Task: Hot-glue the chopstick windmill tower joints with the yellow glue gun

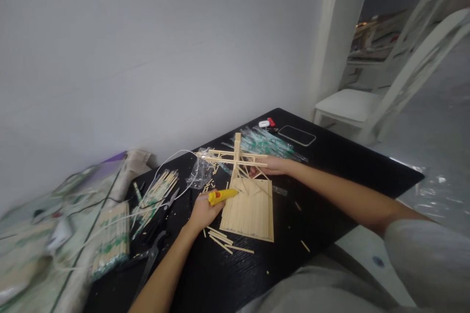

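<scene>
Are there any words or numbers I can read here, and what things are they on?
None can be read for sure.
Yellow tool in the left hand: a red mark, too small to read.
Wrapped stick bundle: green marks, too blurred to read.
Crumpled wrappers near the phone: green marks, too blurred to read.

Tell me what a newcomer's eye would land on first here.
The yellow glue gun in the left hand catches the eye first, its tip over the slatted wooden base. Next comes the cross-shaped stick frame at the base's far end, with the right hand at its right side. Beyond lie green-and-clear plastic wrappers on the black table.
</scene>
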`<state>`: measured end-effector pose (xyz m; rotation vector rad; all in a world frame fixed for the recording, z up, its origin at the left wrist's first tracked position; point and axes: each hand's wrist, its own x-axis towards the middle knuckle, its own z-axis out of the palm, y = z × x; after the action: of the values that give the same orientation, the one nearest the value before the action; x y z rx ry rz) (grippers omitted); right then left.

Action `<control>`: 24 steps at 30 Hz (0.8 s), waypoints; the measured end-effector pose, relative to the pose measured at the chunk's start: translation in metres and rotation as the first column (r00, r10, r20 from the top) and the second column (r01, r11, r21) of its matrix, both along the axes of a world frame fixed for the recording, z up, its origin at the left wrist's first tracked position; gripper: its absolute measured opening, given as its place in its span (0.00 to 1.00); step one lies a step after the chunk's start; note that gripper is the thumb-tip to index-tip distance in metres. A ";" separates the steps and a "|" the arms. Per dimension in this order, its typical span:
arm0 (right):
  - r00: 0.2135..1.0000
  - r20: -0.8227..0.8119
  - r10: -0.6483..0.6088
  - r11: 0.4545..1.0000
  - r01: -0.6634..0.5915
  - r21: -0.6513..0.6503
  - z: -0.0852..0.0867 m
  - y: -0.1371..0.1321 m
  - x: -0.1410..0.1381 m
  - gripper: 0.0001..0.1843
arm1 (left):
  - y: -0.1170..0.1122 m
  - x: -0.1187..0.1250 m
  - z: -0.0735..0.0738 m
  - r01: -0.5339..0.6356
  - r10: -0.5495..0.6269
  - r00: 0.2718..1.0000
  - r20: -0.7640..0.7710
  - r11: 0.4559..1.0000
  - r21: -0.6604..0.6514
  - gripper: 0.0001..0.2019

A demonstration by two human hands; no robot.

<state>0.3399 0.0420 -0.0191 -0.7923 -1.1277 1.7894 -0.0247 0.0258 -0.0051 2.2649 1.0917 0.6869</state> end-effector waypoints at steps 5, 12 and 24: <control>1.000 -0.017 0.021 1.000 -0.021 -0.003 -0.004 0.006 0.001 0.17 | 0.001 0.000 0.004 0.011 -0.012 1.000 -0.025 0.999 -0.038 0.13; 0.999 -0.044 -0.004 1.000 0.004 -0.007 -0.007 0.010 0.002 0.09 | 0.005 -0.002 0.005 -0.002 0.001 0.999 -0.038 0.999 -0.034 0.15; 1.000 0.006 0.018 0.999 -0.018 -0.031 0.005 -0.004 0.007 0.11 | 0.004 -0.005 -0.001 -0.008 0.006 0.991 -0.136 1.000 -0.014 0.12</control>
<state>0.3472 0.0383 -0.0139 -0.8088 -1.1166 1.8249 -0.0298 0.0296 -0.0060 2.3241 1.1644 0.5320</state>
